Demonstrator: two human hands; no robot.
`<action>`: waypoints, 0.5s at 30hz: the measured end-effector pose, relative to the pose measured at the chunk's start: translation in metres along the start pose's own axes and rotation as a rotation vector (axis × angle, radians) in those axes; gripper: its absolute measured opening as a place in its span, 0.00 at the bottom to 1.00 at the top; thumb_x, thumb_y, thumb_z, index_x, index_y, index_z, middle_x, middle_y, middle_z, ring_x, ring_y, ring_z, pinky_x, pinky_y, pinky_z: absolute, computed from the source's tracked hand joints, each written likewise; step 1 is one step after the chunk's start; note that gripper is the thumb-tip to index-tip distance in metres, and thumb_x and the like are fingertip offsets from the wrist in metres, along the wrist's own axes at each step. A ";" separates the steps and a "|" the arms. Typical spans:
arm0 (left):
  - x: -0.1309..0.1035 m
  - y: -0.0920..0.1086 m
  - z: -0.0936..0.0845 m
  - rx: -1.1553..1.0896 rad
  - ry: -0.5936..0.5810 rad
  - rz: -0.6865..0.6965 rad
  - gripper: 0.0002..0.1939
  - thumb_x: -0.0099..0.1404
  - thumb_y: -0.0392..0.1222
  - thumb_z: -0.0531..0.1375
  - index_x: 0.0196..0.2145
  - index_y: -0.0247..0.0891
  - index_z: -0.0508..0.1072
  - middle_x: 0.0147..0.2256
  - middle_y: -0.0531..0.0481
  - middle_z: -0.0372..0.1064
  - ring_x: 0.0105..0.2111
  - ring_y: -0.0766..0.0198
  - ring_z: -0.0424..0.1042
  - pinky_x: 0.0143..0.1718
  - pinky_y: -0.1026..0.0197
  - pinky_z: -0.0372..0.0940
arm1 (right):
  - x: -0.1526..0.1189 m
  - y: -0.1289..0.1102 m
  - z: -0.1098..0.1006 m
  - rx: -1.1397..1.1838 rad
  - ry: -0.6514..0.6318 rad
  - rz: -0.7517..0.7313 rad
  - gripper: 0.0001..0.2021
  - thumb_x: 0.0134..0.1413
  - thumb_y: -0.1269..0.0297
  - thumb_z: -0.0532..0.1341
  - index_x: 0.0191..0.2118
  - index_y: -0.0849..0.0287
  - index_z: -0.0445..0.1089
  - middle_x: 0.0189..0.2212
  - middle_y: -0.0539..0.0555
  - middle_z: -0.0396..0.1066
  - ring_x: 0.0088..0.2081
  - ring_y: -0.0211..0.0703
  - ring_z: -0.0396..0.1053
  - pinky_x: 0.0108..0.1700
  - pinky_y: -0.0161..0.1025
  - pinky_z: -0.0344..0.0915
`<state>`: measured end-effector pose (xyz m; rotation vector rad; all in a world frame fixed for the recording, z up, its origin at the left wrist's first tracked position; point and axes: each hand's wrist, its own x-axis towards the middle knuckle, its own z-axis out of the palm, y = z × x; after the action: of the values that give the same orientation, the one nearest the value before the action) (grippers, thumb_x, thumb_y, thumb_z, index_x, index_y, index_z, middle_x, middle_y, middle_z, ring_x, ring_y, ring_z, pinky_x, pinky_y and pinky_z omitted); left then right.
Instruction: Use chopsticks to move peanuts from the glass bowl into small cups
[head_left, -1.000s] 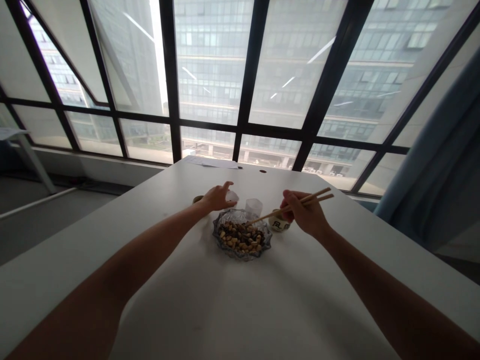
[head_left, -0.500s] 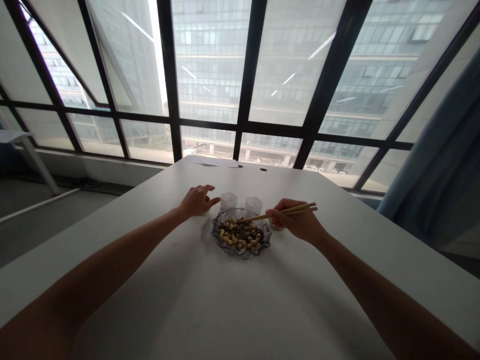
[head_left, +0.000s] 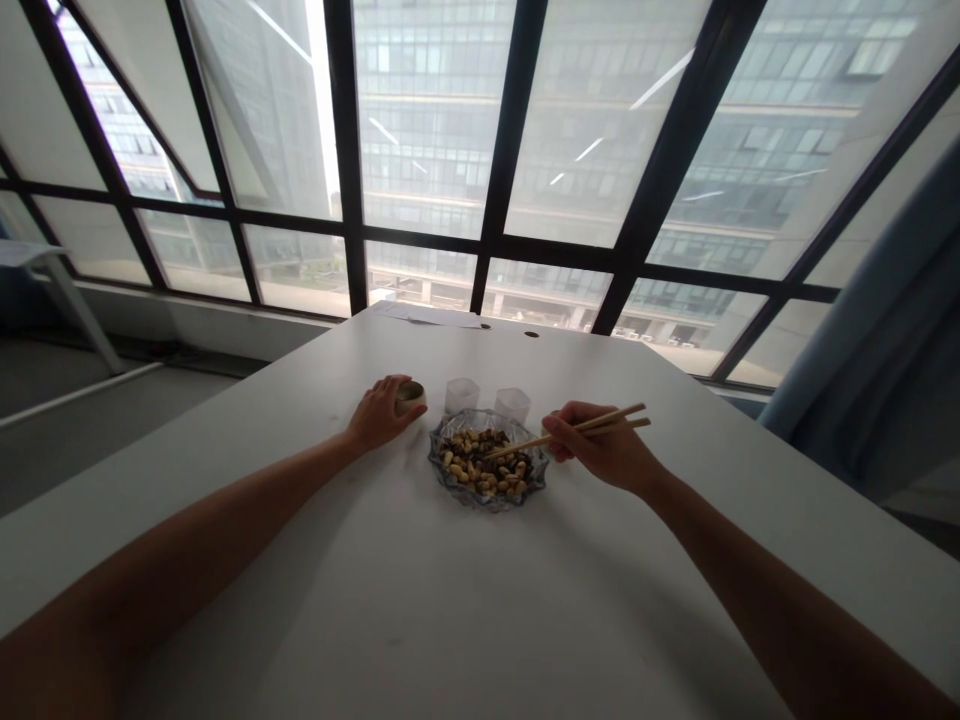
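My left hand (head_left: 379, 412) is curled around a small round cup (head_left: 409, 396) standing on the table, left of the glass bowl. In my right hand (head_left: 589, 440) is a pair of wooden chopsticks (head_left: 600, 424), their tips down among the contents of the bowl. That clear scalloped glass bowl (head_left: 438, 468) holds peanuts (head_left: 491, 484) in their shells and small dark pieces, perhaps seeds (head_left: 491, 440). Partly hidden behind my right fingers is another small pale object (head_left: 547, 430), too covered to name.
Two translucent plastic cups (head_left: 463, 394) stand just behind the bowl. White paper sheets (head_left: 427, 316) lie at the far edge of the white table (head_left: 420, 600), near two round dark holes. Beyond are large windows, with a blue curtain (head_left: 862, 350) at the right.
My left hand has closed around the small round cup, which was mostly hidden behind it before. The chopstick tips have moved slightly right and lower in the bowl.
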<state>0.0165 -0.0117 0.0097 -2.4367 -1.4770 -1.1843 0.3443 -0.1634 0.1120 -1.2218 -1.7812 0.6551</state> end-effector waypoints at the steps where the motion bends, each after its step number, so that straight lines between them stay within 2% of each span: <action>1: 0.000 0.000 0.000 -0.002 0.000 -0.003 0.26 0.64 0.56 0.61 0.54 0.39 0.65 0.52 0.39 0.71 0.53 0.47 0.71 0.55 0.45 0.66 | 0.000 0.000 0.001 -0.011 -0.006 -0.008 0.25 0.51 0.38 0.66 0.24 0.59 0.71 0.20 0.56 0.76 0.21 0.41 0.74 0.23 0.34 0.70; 8: -0.001 0.000 -0.002 -0.006 -0.007 0.004 0.26 0.64 0.56 0.61 0.54 0.40 0.65 0.52 0.39 0.70 0.53 0.47 0.70 0.55 0.44 0.67 | -0.001 -0.003 0.007 0.042 -0.005 0.004 0.25 0.48 0.38 0.68 0.24 0.58 0.71 0.19 0.54 0.76 0.20 0.41 0.73 0.22 0.35 0.70; 15: 0.000 -0.002 0.001 -0.010 -0.003 0.020 0.26 0.64 0.56 0.61 0.54 0.40 0.65 0.53 0.40 0.70 0.53 0.48 0.70 0.56 0.45 0.66 | 0.001 0.002 0.013 0.122 0.058 0.062 0.26 0.44 0.37 0.69 0.23 0.58 0.70 0.19 0.54 0.75 0.19 0.39 0.72 0.22 0.34 0.71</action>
<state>0.0155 -0.0102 0.0077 -2.4547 -1.4483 -1.1871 0.3344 -0.1612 0.1043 -1.2052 -1.6370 0.7459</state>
